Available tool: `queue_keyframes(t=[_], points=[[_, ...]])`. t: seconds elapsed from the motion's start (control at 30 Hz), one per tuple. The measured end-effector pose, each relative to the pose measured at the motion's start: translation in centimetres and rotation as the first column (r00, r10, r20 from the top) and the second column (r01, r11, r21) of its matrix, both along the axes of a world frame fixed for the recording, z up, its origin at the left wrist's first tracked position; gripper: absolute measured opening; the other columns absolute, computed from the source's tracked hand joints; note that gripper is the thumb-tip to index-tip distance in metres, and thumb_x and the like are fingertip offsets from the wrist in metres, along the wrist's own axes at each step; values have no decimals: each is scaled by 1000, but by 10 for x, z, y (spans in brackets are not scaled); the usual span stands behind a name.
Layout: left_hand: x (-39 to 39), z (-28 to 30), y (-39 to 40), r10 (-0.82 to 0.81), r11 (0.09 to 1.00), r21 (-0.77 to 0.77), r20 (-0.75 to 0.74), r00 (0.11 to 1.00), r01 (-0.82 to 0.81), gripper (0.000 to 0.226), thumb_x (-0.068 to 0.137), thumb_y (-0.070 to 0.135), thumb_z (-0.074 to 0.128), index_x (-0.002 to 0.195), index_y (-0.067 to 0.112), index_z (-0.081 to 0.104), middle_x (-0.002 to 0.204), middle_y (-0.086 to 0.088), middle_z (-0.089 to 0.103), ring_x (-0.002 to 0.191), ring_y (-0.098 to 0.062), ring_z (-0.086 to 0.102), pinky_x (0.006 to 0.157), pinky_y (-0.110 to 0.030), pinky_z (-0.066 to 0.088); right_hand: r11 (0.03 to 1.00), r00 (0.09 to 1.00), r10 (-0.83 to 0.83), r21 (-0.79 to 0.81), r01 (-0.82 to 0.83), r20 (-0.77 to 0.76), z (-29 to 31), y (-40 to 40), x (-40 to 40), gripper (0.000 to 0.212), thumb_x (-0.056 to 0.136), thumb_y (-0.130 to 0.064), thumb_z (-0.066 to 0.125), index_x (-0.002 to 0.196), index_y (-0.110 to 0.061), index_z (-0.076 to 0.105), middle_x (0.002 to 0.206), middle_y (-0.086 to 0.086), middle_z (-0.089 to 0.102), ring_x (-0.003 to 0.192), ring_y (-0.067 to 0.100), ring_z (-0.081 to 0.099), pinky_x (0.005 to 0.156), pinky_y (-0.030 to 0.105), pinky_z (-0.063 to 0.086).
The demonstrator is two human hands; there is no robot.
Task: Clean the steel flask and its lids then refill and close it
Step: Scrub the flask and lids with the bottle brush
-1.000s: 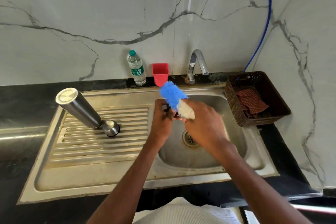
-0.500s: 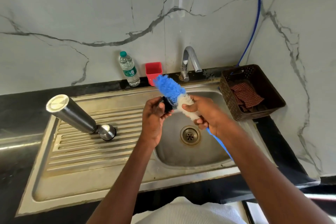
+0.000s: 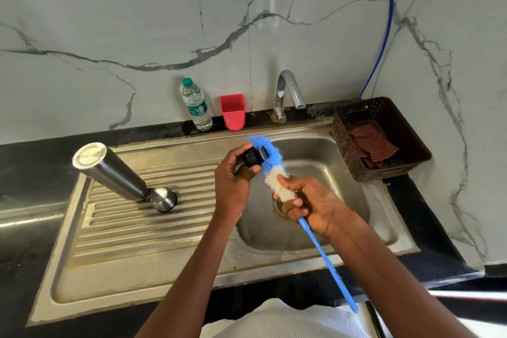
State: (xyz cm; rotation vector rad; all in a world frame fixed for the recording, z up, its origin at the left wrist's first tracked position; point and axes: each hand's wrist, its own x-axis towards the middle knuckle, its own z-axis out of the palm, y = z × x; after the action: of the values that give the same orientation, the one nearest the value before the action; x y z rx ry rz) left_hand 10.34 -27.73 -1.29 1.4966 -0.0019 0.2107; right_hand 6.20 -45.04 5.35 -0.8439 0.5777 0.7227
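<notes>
Over the sink basin (image 3: 365, 162), our left hand (image 3: 236, 175) pinches the black inner lid (image 3: 253, 157); our right hand (image 3: 312, 204) grips the brush (image 3: 270, 158), bristles pointing up-left against it.

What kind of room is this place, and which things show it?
Most likely a home kitchen, at the washing-up spot. A steel sink with a ribbed draining board is set into a dark counter, a tap stands behind it against a marble-look wall, and a steel flask stands upside down to drain.
</notes>
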Motion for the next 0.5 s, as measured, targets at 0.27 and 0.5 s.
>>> queue_keyframes(t=[0.27, 0.5], points=[[6, 7, 15, 68, 987, 135, 121, 990, -84, 63, 69, -31, 68, 123, -1, 70, 128, -14, 69, 119, -14, 68, 95, -32, 58, 995, 999, 34, 98, -32, -22, 14, 5, -11, 25, 99, -15, 59, 120, -3, 55, 81, 11, 53, 42, 1, 32, 29, 12, 26], [9, -2, 30, 2, 850, 512, 227, 974, -121, 69, 65, -15, 74, 125, 20, 75, 129, 9, 71, 110, -20, 68, 98, -38, 56, 981, 993, 72, 185, -53, -94, 1, 9, -11, 21, 100, -18, 58, 110, -1, 51, 77, 10, 53, 39, 2, 34, 28, 13, 27]])
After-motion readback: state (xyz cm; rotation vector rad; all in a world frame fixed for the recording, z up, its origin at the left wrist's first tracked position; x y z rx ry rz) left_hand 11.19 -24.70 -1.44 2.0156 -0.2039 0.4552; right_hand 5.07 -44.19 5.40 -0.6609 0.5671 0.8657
